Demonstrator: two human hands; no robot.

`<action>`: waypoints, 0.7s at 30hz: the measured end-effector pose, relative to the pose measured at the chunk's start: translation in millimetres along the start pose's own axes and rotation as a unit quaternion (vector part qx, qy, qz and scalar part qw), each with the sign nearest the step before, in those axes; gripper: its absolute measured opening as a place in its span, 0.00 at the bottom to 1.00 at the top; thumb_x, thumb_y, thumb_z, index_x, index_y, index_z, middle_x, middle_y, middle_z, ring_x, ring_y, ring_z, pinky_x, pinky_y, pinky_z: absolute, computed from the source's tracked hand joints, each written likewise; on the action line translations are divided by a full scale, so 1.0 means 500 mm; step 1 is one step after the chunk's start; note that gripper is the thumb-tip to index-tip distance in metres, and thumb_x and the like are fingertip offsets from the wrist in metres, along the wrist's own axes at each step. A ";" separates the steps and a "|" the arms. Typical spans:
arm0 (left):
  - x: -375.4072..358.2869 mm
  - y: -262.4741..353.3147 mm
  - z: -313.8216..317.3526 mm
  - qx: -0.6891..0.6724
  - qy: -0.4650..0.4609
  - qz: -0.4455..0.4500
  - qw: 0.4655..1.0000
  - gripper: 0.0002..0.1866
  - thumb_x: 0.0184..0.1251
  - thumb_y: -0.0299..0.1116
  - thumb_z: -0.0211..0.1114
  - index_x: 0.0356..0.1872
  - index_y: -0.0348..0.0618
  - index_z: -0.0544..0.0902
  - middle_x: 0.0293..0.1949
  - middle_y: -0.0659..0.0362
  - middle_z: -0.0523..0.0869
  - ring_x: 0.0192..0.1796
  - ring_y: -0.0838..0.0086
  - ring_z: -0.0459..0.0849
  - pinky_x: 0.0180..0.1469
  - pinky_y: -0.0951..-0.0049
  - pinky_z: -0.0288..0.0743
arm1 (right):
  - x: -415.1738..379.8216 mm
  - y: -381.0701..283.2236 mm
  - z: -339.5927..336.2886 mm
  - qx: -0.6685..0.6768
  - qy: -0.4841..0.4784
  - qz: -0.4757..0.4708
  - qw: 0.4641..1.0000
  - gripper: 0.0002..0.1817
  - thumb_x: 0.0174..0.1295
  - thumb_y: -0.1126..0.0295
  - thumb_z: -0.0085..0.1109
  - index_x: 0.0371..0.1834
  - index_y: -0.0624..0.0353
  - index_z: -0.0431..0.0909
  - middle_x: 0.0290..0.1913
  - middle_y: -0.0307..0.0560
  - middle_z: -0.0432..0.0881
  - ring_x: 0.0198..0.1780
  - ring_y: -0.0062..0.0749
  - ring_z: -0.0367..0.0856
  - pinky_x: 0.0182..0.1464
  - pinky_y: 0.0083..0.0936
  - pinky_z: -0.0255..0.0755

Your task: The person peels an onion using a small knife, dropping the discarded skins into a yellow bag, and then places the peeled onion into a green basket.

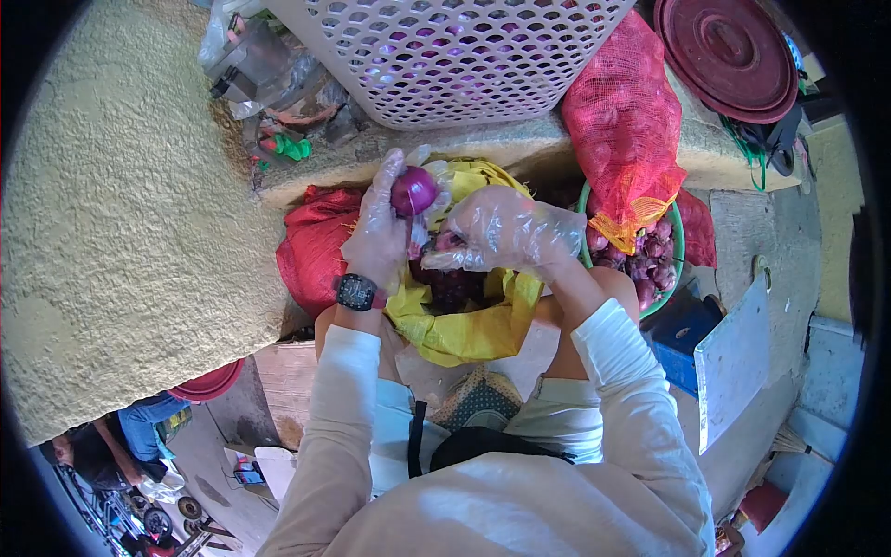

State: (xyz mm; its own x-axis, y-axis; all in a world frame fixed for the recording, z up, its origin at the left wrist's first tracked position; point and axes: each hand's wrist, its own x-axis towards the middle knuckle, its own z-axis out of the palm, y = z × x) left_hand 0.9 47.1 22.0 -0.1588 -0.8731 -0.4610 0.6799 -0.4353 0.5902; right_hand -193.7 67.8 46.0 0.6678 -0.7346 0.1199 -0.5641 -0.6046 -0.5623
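Observation:
My left hand (pixel 376 223), in a clear plastic glove, is closed around a purple onion (pixel 414 191), with the palm turned inward and a watch on the wrist. Just right of it my right hand (pixel 501 227), also gloved, has its fingers curled together over something dark and purplish that I cannot make out. Both hands are above an open yellow sack (pixel 464 336), whose inside shows dark red onions (pixel 455 290). Between the hands, a bit of loose skin or plastic hangs below the onion.
A white perforated basket (pixel 464 79) holding onions stands on the ledge ahead. At right are a red mesh bag (pixel 622 111), a green-rimmed basin (pixel 680 246) of onions and a blue box (pixel 676 357). A red sack (pixel 316 243) lies left. Another person (pixel 116 446) is at lower left.

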 end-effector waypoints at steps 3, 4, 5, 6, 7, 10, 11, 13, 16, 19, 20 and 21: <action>0.008 0.002 -0.007 -0.011 0.025 -0.012 1.000 0.26 0.75 0.49 0.69 0.60 0.38 0.81 0.52 0.47 0.88 0.48 0.56 0.90 0.50 0.54 0.91 | 0.000 -0.006 0.005 0.014 -0.005 -0.017 1.000 0.31 0.59 0.31 0.66 0.27 0.51 0.88 0.25 0.52 0.84 0.31 0.51 0.86 0.38 0.46 0.78; 0.007 0.004 -0.011 -0.011 0.025 -0.013 1.000 0.26 0.75 0.49 0.69 0.60 0.38 0.81 0.52 0.47 0.88 0.48 0.56 0.90 0.50 0.54 0.91 | 0.002 -0.011 0.004 -0.001 -0.028 -0.026 0.999 0.31 0.59 0.32 0.67 0.27 0.51 0.88 0.25 0.52 0.84 0.31 0.51 0.86 0.38 0.45 0.78; 0.006 0.008 -0.016 0.000 0.034 -0.006 0.999 0.28 0.77 0.50 0.67 0.64 0.36 0.80 0.55 0.45 0.87 0.54 0.53 0.89 0.55 0.51 0.88 | 0.003 -0.016 0.002 -0.016 -0.050 -0.036 0.998 0.30 0.59 0.32 0.67 0.26 0.51 0.88 0.25 0.51 0.85 0.31 0.51 0.86 0.37 0.45 0.78; 0.006 0.011 -0.022 0.011 0.044 0.001 0.999 0.30 0.79 0.51 0.64 0.67 0.35 0.78 0.59 0.43 0.86 0.60 0.50 0.87 0.61 0.47 0.86 | 0.003 -0.021 -0.004 -0.016 -0.051 -0.037 0.998 0.30 0.59 0.32 0.67 0.26 0.51 0.88 0.25 0.51 0.85 0.31 0.51 0.86 0.37 0.45 0.78; 0.008 0.016 -0.029 0.010 0.044 0.002 0.999 0.30 0.79 0.51 0.64 0.67 0.35 0.78 0.59 0.43 0.86 0.60 0.50 0.87 0.61 0.47 0.86 | 0.003 -0.026 -0.010 0.006 -0.072 -0.034 0.997 0.30 0.59 0.32 0.67 0.26 0.51 0.88 0.26 0.51 0.85 0.32 0.51 0.86 0.38 0.45 0.78; 0.018 0.028 -0.053 -0.052 0.025 0.017 0.998 0.31 0.81 0.53 0.60 0.68 0.34 0.77 0.62 0.41 0.84 0.64 0.48 0.84 0.65 0.41 0.81 | -0.002 -0.028 -0.012 0.031 -0.087 -0.030 0.995 0.30 0.60 0.32 0.66 0.26 0.51 0.88 0.26 0.50 0.85 0.33 0.51 0.87 0.38 0.45 0.79; 0.020 0.030 -0.061 -0.105 0.013 -0.001 0.994 0.30 0.81 0.54 0.60 0.67 0.38 0.78 0.63 0.42 0.83 0.63 0.49 0.84 0.62 0.43 0.83 | -0.005 -0.027 -0.012 0.035 -0.082 -0.028 0.996 0.31 0.60 0.32 0.66 0.26 0.51 0.88 0.26 0.50 0.86 0.34 0.51 0.87 0.38 0.44 0.79; 0.033 0.027 -0.083 -0.157 0.002 -0.018 0.987 0.29 0.80 0.55 0.59 0.66 0.41 0.80 0.63 0.42 0.82 0.63 0.50 0.84 0.59 0.44 0.85 | -0.008 -0.021 -0.020 0.038 -0.092 -0.017 0.995 0.32 0.59 0.31 0.66 0.25 0.51 0.88 0.27 0.51 0.85 0.34 0.52 0.87 0.39 0.45 0.79; 0.035 0.029 -0.070 -0.167 0.009 0.018 0.986 0.27 0.82 0.52 0.57 0.67 0.40 0.79 0.66 0.42 0.79 0.68 0.45 0.80 0.62 0.42 0.82 | -0.005 -0.022 -0.037 -0.012 -0.127 0.015 0.992 0.34 0.60 0.30 0.65 0.29 0.54 0.88 0.28 0.54 0.85 0.35 0.55 0.86 0.40 0.46 0.78; 0.022 0.031 -0.050 -0.208 0.045 0.007 0.977 0.25 0.82 0.48 0.56 0.67 0.42 0.79 0.66 0.42 0.79 0.68 0.40 0.79 0.61 0.41 0.82 | -0.005 -0.006 -0.022 -0.064 -0.146 0.033 0.987 0.35 0.61 0.30 0.64 0.33 0.57 0.89 0.29 0.55 0.85 0.36 0.56 0.86 0.40 0.46 0.79; 0.023 0.031 -0.057 -0.189 0.008 0.000 0.982 0.24 0.81 0.47 0.57 0.68 0.42 0.78 0.66 0.42 0.79 0.68 0.38 0.78 0.61 0.40 0.82 | -0.004 0.000 -0.016 -0.065 -0.141 0.029 0.987 0.36 0.61 0.29 0.64 0.34 0.58 0.89 0.29 0.55 0.85 0.36 0.57 0.87 0.40 0.46 0.79; 0.024 0.030 -0.062 -0.169 -0.029 -0.007 0.985 0.24 0.80 0.45 0.58 0.68 0.43 0.78 0.66 0.41 0.79 0.68 0.36 0.78 0.61 0.40 0.82 | 0.000 -0.002 -0.019 -0.065 -0.141 0.029 0.987 0.36 0.61 0.29 0.64 0.34 0.58 0.89 0.29 0.55 0.85 0.36 0.57 0.87 0.40 0.46 0.79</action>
State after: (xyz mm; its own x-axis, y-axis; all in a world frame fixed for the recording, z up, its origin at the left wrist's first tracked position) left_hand 31.5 36.9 4.8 -0.2031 -0.8832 -0.4227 0.8753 -0.3572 0.3259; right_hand -197.7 65.7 54.5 0.7315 -0.6647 -0.1521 -0.6499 -0.6123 -0.4503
